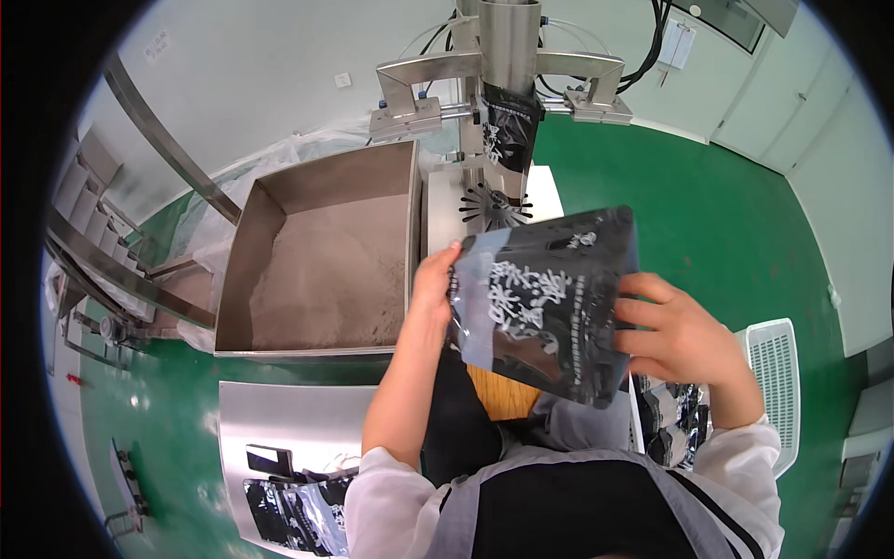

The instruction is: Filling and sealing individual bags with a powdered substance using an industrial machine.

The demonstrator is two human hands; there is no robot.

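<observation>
A black printed pouch with a grey-blue band is held up in front of my chest, turned on its side and slightly tilted. My left hand grips its left edge, the thumb on top and most of the fingers hidden. At the right edge, the fingers of my right hand curl against the pouch. Just beyond it, a second black pouch hangs on the steel filling spout, between two side clamps.
Left of the spout stands a large steel bin of grey-brown powder. Flat pouches and a small dark box lie on a steel table. More pouches sit at my right, beside a white plastic basket.
</observation>
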